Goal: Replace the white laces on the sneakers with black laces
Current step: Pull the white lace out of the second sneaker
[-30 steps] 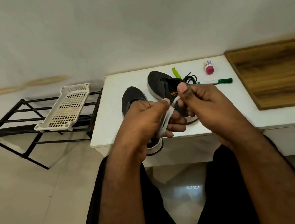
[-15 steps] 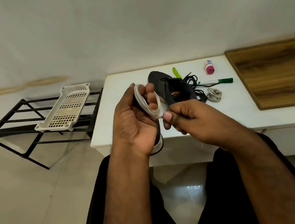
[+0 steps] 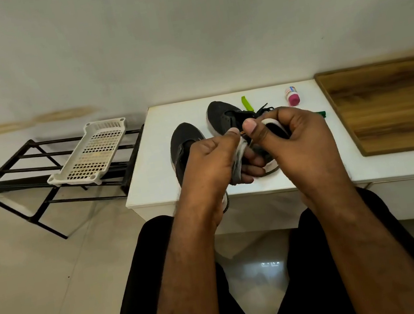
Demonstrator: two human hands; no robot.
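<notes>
A flat white lace (image 3: 238,160), wound into a small bundle, is gripped by the left hand (image 3: 212,161) and pinched by the right hand (image 3: 293,139) above the white counter (image 3: 148,174). Two dark sneakers (image 3: 183,138) lie on the counter behind both hands, partly hidden; a pink-capped bottle (image 3: 292,96) stands beyond.

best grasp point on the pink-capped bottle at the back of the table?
Probably the pale body of the pink-capped bottle, pinched across its width from above. It lies on its side on the white table, cap toward the person, with bare tabletop on both sides.
</notes>
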